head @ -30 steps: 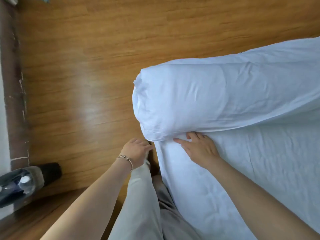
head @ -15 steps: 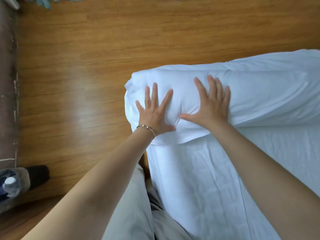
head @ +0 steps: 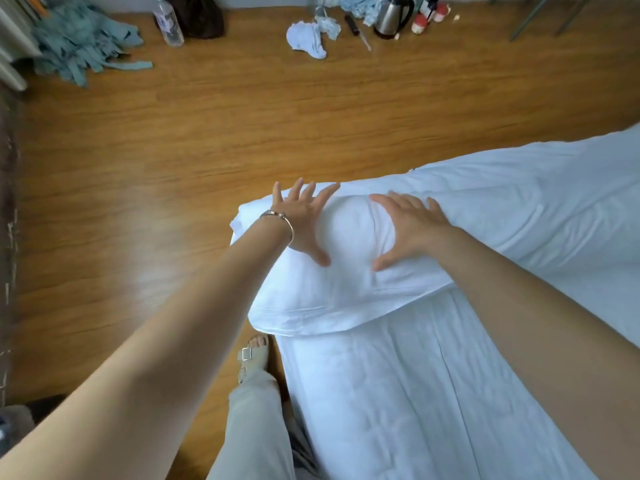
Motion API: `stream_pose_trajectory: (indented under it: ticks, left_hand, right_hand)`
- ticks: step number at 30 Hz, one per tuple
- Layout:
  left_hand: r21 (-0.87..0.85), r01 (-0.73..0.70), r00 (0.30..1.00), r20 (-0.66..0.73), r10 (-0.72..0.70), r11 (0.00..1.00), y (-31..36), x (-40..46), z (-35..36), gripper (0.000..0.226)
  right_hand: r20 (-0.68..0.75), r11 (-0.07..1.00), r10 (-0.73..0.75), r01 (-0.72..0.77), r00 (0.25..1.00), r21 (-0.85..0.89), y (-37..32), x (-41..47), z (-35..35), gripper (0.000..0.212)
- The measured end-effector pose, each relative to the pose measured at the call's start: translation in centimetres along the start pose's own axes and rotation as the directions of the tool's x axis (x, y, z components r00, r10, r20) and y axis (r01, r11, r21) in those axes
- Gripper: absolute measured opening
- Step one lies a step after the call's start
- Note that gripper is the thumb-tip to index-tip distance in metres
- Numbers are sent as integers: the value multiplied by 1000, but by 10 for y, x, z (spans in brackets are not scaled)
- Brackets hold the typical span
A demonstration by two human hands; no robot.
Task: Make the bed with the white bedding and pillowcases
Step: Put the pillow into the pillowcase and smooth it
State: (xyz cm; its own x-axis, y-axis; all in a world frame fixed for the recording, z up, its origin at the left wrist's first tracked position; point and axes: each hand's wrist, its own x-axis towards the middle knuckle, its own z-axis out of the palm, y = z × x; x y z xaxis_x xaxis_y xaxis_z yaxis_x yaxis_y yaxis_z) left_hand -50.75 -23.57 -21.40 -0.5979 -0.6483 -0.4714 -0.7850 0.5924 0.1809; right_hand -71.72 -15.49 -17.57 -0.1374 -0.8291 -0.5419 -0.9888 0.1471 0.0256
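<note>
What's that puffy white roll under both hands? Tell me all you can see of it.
It looks like a rolled white duvet, soft wrinkled cloth with a stitched hem along its near edge. It lies across the corner of the white-sheeted bed, its left end overhanging the wooden floor. The left hand and right hand press flat on it, fingers spread.

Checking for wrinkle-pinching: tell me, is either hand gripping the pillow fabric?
No, the left hand and right hand lie flat with spread fingers on the pillow.

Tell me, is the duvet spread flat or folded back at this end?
Folded back. The duvet forms a thick rolled edge across the sheet, and both open hands, left hand and right hand, press on it.
</note>
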Motion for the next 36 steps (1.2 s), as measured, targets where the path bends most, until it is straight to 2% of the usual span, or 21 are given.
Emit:
stream_pose_trajectory:
  ticks: [1, 3, 7, 9, 10, 12, 13, 14, 15, 16, 17, 19, 21, 23, 25, 28, 30, 32, 33, 34, 36]
  left_hand:
    - [30, 20, 999, 46, -22, 999, 1, 5, -3, 144]
    - [79, 22, 1000, -7, -22, 997, 7, 2, 8, 139]
    - [121, 47, 939, -343, -3, 992, 22, -23, 51, 116]
    - [136, -44, 818, -564, 114, 990, 25, -35, 79, 93]
    - [203, -195, 717, -638, 281, 960, 30, -44, 98, 73]
    - [333, -543, 498, -611, 615, 771, 44, -69, 138, 42]
    - [284, -643, 499, -549, 671, 711, 54, -80, 153, 37]
    - [152, -664, 599, -479, 642, 733, 67, -89, 163, 38]
    - [-25, -594, 751, -375, 543, 804, 79, -92, 171, 46]
    - [-161, -472, 869, -253, 425, 867, 88, -92, 174, 56]
    - [-244, -361, 932, -139, 335, 900, 92, -87, 177, 64]
    - [-358, -255, 964, -26, 263, 898, 90, -75, 181, 67]
    - [-391, -213, 972, 11, 236, 895, 85, -68, 186, 64]
    - [-300, -179, 979, 34, 199, 937, 88, -68, 194, 63]
    - [-255, -73, 997, 13, 79, 964, 99, -71, 200, 60]
    - [-264, 2, 998, -62, -19, 964, 122, -78, 203, 68]
    - [-250, -23, 999, -31, 16, 968, 123, -88, 208, 69]
    - [-308, -106, 994, -40, 99, 945, 112, -98, 205, 57]
    - [-348, -227, 973, -127, 194, 910, 106, -105, 197, 53]
    - [-339, -384, 915, -263, 305, 859, 101, -114, 185, 46]
    - [-150, -623, 679, -590, 436, 768, 92, -126, 153, 29]
  right_hand:
    - [-27, 1000, 24, -24, 999, -3, -3, -3, 11, 132]
    - [-160, 997, 47, -57, 986, -60, -7, -12, 31, 128]
    - [-404, 993, 18, -63, 915, -100, -8, -30, 71, 120]
    - [-445, 996, 15, -55, 896, -76, -6, -31, 79, 120]
    - [-444, 996, 15, -50, 896, -67, -5, -30, 78, 120]
    - [-442, 996, 14, -50, 897, -71, -3, -26, 72, 120]
    - [-438, 995, 16, -58, 899, -82, -3, -25, 69, 121]
    - [-423, 993, 15, -62, 906, -97, -3, -24, 68, 121]
    - [-399, 991, 9, -62, 917, -118, -3, -24, 66, 122]
    - [-371, 988, -1, -56, 929, -144, -4, -24, 61, 123]
    - [-327, 984, -21, -38, 945, -173, -4, -23, 54, 125]
    - [-204, 974, -91, 45, 975, -221, -2, -17, 31, 129]
    - [-70, 974, -141, 126, 988, -187, -2, -2, 6, 127]
    - [41, 989, -131, 134, 991, -59, -6, 9, -3, 122]
    - [62, 994, -106, 104, 992, 45, -12, 10, 9, 124]
    - [-87, 997, -61, 65, 994, 45, -16, -7, 34, 121]
    - [-222, 998, -60, 65, 973, 15, -15, -24, 49, 121]
    - [-344, 998, -55, 50, 937, -24, -15, -42, 67, 122]
    - [-397, 998, -55, 43, 916, -39, -16, -50, 79, 121]
    - [-446, 998, -61, 45, 893, -47, -17, -58, 92, 121]
    - [-526, 998, -68, 58, 848, -35, -19, -74, 117, 120]
